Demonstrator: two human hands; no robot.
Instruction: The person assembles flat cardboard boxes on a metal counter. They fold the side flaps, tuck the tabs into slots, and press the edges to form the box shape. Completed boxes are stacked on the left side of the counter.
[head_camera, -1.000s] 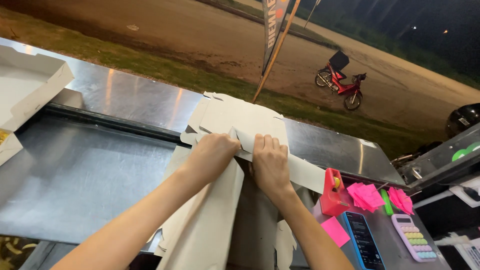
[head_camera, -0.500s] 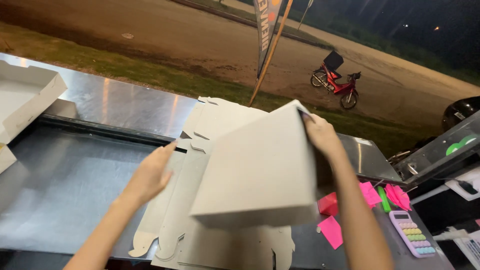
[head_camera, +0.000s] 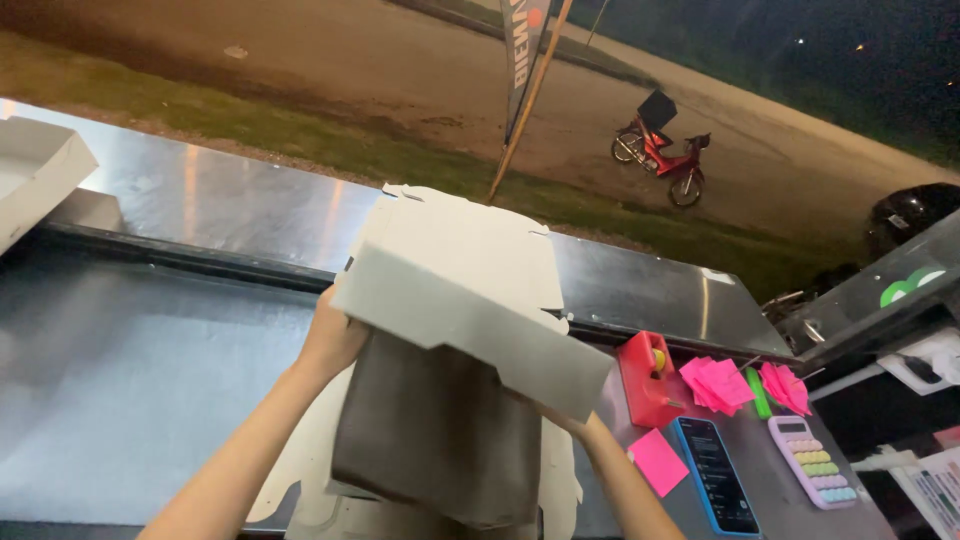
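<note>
**Box blank being folded up over the bench**

The left hand (head_camera: 335, 340) is gripping the white cardboard box (head_camera: 465, 300) at its left edge, lifted above the steel bench (head_camera: 150, 400). The right hand (head_camera: 570, 422) is mostly hidden beneath; its grip I cannot tell. Walls are going up; locking tabs likely needs firm creasing.

view: single head-worn camera | angle: looks down and forward over the steel counter (head_camera: 150, 390) | range: close, the person's forearms enter from the bottom edge | far field: road and red motorbike (head_camera: 662, 150) beyond | overlap: none, one view only
</note>
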